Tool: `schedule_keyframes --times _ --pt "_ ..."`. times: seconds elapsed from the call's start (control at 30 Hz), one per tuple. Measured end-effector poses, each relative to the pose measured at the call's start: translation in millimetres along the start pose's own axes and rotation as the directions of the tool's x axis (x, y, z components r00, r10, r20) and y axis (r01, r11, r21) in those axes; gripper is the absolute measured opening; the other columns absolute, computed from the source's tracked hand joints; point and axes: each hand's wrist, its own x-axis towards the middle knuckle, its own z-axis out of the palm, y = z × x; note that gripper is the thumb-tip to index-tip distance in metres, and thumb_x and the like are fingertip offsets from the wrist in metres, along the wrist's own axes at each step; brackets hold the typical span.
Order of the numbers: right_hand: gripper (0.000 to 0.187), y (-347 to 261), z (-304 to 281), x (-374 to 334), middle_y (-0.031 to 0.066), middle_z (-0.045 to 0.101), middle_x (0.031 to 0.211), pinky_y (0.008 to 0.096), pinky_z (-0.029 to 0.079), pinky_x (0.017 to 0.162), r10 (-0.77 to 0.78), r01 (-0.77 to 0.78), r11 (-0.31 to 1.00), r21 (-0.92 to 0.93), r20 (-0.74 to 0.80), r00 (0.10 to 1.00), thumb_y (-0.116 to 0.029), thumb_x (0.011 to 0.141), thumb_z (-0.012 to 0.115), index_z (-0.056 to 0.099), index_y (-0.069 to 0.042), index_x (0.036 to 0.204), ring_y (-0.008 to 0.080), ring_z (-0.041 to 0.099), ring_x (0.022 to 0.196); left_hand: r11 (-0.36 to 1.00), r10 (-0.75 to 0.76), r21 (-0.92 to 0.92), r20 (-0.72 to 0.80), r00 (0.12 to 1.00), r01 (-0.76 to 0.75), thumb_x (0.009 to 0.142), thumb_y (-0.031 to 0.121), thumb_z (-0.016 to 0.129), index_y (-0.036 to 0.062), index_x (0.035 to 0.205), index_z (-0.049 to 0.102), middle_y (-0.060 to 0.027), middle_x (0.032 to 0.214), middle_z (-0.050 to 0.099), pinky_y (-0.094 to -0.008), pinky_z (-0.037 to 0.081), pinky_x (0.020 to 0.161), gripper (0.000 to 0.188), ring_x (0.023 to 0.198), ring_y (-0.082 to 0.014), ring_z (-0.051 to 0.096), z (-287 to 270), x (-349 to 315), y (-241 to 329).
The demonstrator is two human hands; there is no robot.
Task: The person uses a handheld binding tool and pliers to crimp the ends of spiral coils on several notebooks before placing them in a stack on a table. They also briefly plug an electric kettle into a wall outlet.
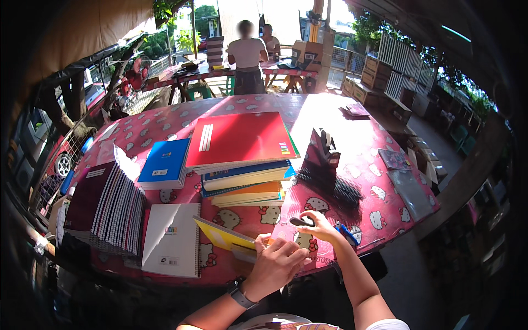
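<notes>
At the near edge of the table, my left hand, with a dark watch on the wrist, has its fingers curled at the right end of a yellow-covered notebook. That notebook is tilted up, and its lower part is hidden behind the hand. Just beyond, my right hand grips a small black oblong thing between thumb and fingers; its kind is unclear. By the right wrist lies a blue-and-black thing, partly covered by the forearm. A white spiral notebook lies left of the yellow one.
A tall stack of large notebooks with a red one on top stands mid-table. Blue notebooks and dark spiral notebooks are at left. A black tape dispenser stands right of centre. Plastic packs lie far right. Two people are beyond.
</notes>
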Motion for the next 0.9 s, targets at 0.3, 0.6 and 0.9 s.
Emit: schedule_keyframes --times 0.3,0.6,0.9 --pt "0.077 58.2 46.0 -146.2 0.0246 0.048 0.120 0.0407 0.042 0.081 -0.401 -0.116 -0.134 0.984 0.053 0.914 -0.063 0.073 0.055 0.048 -0.004 0.122 0.0428 0.049 0.106 0.999 0.027 -0.031 -0.004 1.000 -0.027 0.070 0.025 0.068 0.0217 0.088 0.059 0.0069 0.087 0.056 -0.0404 0.026 0.078 0.020 0.085 -0.0127 0.052 1.5 4.4 1.0" --pt "0.060 37.3 86.7 -131.9 0.0231 0.037 0.133 0.0464 0.037 0.095 -0.154 0.174 -0.511 0.842 -0.289 0.945 -0.050 0.078 0.056 0.052 -0.009 0.121 0.0429 0.039 0.118 1.000 -0.006 -0.017 -0.007 1.000 0.006 0.073 0.028 0.066 0.0207 0.092 0.059 0.0066 0.095 0.057 -0.0387 0.026 0.076 0.021 0.086 -0.0134 0.052 0.7 2.4 1.0" --pt "0.072 26.1 89.9 -128.3 0.0226 0.043 0.128 0.0447 0.042 0.090 -0.133 0.182 -0.554 0.812 -0.302 0.944 -0.060 0.076 0.053 0.047 -0.006 0.123 0.0405 0.044 0.115 0.998 -0.005 -0.066 0.001 1.000 0.005 0.075 0.026 0.064 0.0185 0.093 0.057 0.0064 0.089 0.058 -0.0395 0.029 0.079 0.021 0.088 -0.0125 0.054 -1.1 1.9 -0.7"
